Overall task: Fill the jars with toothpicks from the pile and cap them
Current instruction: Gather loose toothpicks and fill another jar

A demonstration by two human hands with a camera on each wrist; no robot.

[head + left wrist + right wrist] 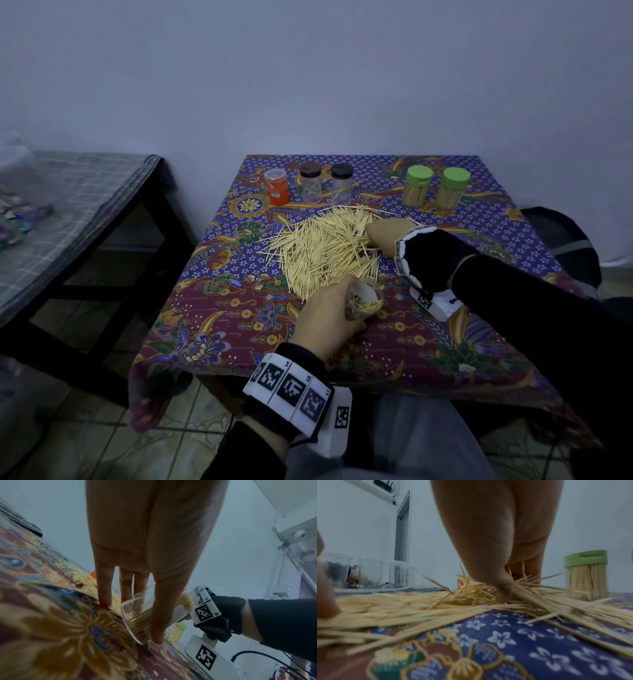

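Note:
A loose toothpick pile [325, 246] lies mid-table on the batik cloth [239, 329]. My left hand [346, 308] grips a clear open jar [368, 298], tilted at the pile's near edge, with toothpicks inside. In the left wrist view my left hand [131, 621] wraps fingers and thumb round the jar [130, 605]. My right hand [371, 236] is dug into the pile's right side. Its thumb and fingers [506, 588] pinch a bunch of toothpicks [479, 592]. Two green-capped jars [418, 186] [451, 188], full of toothpicks, stand at the back right.
At the back left stand an orange jar [275, 188] and two clear jars with dark lids [311, 181] [341, 183]. A dark side table [85, 205] with a checked cloth sits left of the table. A black chair [565, 240] is at right.

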